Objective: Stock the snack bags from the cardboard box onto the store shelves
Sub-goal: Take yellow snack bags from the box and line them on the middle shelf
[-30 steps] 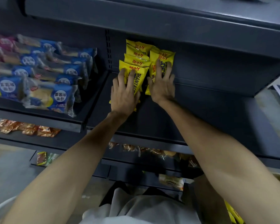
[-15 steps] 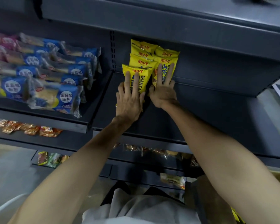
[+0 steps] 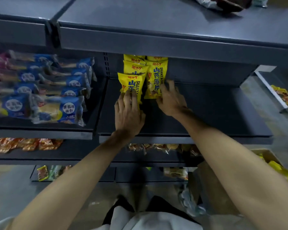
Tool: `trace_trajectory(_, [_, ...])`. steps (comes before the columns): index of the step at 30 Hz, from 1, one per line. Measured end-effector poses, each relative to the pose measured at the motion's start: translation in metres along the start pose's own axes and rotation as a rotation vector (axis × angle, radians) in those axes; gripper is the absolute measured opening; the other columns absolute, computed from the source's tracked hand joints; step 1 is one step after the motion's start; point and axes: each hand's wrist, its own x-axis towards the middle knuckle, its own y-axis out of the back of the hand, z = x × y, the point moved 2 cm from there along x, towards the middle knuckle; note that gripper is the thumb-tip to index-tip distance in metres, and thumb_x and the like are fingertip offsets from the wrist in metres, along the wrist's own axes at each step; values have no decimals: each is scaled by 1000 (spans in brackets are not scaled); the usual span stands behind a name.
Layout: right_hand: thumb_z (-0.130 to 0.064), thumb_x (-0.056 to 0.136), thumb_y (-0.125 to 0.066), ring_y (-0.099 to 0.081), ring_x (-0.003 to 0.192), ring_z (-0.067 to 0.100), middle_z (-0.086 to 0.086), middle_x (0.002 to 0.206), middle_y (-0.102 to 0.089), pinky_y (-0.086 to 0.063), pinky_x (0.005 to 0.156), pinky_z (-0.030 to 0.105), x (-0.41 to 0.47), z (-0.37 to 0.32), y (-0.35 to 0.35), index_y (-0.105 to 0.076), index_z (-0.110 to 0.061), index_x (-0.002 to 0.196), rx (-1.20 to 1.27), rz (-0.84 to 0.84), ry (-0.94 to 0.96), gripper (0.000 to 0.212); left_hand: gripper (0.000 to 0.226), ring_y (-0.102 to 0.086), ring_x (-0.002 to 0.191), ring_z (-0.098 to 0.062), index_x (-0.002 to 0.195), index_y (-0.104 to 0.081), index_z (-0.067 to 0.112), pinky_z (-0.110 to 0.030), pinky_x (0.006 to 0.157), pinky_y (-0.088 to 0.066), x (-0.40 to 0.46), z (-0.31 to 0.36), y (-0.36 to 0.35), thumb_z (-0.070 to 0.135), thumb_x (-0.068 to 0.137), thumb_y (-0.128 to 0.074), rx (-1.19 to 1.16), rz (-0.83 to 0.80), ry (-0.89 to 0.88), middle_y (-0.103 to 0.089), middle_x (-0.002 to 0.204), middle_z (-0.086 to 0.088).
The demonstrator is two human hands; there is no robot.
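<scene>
Several yellow snack bags stand in two rows at the back left of a dark grey shelf (image 3: 206, 112). My left hand (image 3: 129, 115) rests on the lower part of the front left yellow bag (image 3: 131, 82), fingers pressed on it and thumb beside its edge. My right hand (image 3: 170, 100) curls its fingers around the bottom right corner of the front right yellow bag (image 3: 156, 75). The cardboard box (image 3: 263, 152) sits low at the right edge, with more yellow bags (image 3: 279, 170) inside it.
Blue bread packets (image 3: 68, 110) fill the neighbouring shelf on the left. Orange snack packs (image 3: 27, 144) lie on the shelf below, and clear-wrapped snacks (image 3: 156, 147) sit under my shelf. The upper shelf's front edge (image 3: 156, 45) overhangs the yellow bags.
Both hands have slid down from the upper faces of the yellow bags to their bottom edges. The fingers have gone from flat to curled.
</scene>
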Motion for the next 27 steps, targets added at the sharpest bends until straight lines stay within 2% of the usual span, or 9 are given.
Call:
trace_trajectory(5, [-28, 89, -55, -51, 111, 39, 15, 127, -45, -48, 76, 44, -44, 5, 5, -46, -11, 129, 4, -92, -46, 45, 58, -50, 106, -36, 124, -47, 4, -46, 87, -44, -20, 31, -1, 33, 76, -60, -12, 15, -106, -52, 116, -16])
trace_trajectory(7, [-28, 89, -55, -55, 111, 37, 13, 126, -51, -47, 78, 41, -62, 12, 10, -48, -14, 127, 16, -122, -65, 41, 50, -57, 94, -35, 116, -51, 5, -40, 70, -49, -28, 42, 1, 28, 74, -62, -61, 10, -172, -58, 102, -13])
trace_trajectory(9, [-27, 90, -55, -57, 110, 36, 11, 125, -56, -47, 81, 39, -83, 24, 22, -50, -16, 125, 25, -131, -89, 37, 45, -63, 82, -36, 114, -53, 7, -35, 56, -45, -35, 58, 8, 25, 75, -62, -81, -11, -244, -64, 93, -12])
trace_trajectory(11, [-28, 92, -52, -58, 109, 36, 11, 125, -59, -47, 82, 40, -104, 39, 34, -51, -19, 124, 21, -136, -112, 34, 37, -66, 80, -37, 113, -51, 10, -33, 56, -41, -39, 78, 18, 27, 81, -59, -64, -82, -276, -67, 93, -12])
trace_trajectory(14, [-30, 94, -48, -60, 105, 35, 10, 122, -61, -49, 82, 39, -140, 62, 51, -50, -22, 125, -8, -157, -167, 32, 22, -65, 88, -36, 101, -51, 16, -32, 61, -36, -48, 111, 25, 33, 88, -51, 4, -167, -331, -67, 98, -11])
trace_trajectory(18, [-31, 90, -53, -62, 102, 36, 11, 119, -62, -49, 77, 38, -202, 95, 75, -50, -21, 122, -47, -106, -224, 33, 27, -65, 91, -32, 104, -55, 18, -32, 64, -36, -76, 168, 28, 42, 92, -50, 79, -193, -440, -67, 102, -8])
trace_trajectory(21, [-28, 87, -56, -61, 103, 39, 14, 117, -62, -48, 75, 40, -252, 120, 93, -51, -18, 122, -38, -85, -263, 37, 25, -65, 86, -33, 101, -58, 17, -32, 63, -38, -102, 215, 30, 38, 91, -49, 67, -220, -476, -67, 100, -10])
trace_trajectory(25, [-28, 87, -54, -60, 103, 39, 12, 116, -62, -47, 76, 42, -313, 155, 108, -52, -16, 120, -32, -61, -353, 36, 16, -62, 76, -33, 89, -54, 15, -34, 61, -44, -132, 266, 27, 30, 88, -48, 39, -271, -529, -66, 92, -9])
trace_trajectory(27, [-30, 87, -54, -60, 104, 38, 11, 116, -61, -46, 74, 41, -343, 177, 113, -50, -17, 120, -22, -80, -415, 35, 17, -64, 81, -35, 90, -55, 14, -34, 61, -41, -148, 292, 23, 30, 88, -48, 37, -296, -559, -66, 95, -9])
